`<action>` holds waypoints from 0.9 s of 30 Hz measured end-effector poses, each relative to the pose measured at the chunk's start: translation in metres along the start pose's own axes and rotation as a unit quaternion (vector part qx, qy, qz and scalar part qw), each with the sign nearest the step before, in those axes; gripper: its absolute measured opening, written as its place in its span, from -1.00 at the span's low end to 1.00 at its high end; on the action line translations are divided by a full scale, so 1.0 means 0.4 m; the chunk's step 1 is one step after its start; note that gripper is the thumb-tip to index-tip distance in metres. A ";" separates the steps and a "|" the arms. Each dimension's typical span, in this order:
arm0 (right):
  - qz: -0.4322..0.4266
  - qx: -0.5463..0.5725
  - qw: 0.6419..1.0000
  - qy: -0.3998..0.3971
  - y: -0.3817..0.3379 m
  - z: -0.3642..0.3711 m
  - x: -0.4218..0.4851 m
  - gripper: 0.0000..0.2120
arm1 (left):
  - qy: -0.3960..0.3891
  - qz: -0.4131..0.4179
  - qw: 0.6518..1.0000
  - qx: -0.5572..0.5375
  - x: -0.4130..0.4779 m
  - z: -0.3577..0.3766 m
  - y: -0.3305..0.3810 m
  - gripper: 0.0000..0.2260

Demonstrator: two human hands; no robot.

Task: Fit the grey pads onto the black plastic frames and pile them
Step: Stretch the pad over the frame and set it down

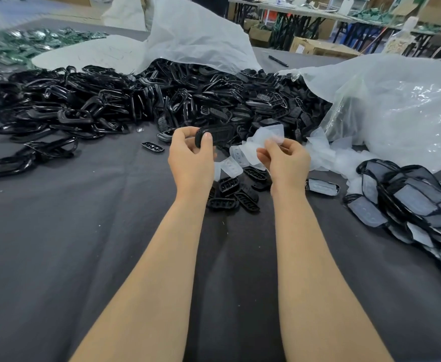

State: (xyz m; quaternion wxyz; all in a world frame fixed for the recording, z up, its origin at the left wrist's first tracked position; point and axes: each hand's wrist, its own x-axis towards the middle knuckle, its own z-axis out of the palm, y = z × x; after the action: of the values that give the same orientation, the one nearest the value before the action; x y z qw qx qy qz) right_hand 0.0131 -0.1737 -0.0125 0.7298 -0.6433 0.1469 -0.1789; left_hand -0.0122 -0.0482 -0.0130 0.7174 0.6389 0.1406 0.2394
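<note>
Slotted glossy black frame (215, 135) in left hand (190, 158) — translucent floppy pad (269, 138) in right hand (286, 160)

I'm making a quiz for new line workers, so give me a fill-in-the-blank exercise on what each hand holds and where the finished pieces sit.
1. The left hand grips a black plastic ____.
2. The right hand pinches a pale grey ____.
3. The pile of fitted frames lies on the person's ____ side.
Missing words: frame; pad; right.
</note>
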 end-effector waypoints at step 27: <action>-0.019 0.059 0.988 -0.143 -0.054 0.011 -0.025 -0.82 | -0.024 -0.016 0.999 0.029 -0.007 0.003 0.011 -0.82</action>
State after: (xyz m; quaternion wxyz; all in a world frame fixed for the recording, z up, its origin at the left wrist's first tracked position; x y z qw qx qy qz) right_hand 0.0045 -0.1676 0.0095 0.7766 -0.6205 0.0182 -0.1074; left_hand -0.0147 -0.0505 -0.0087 0.7053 0.6629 0.1401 0.2085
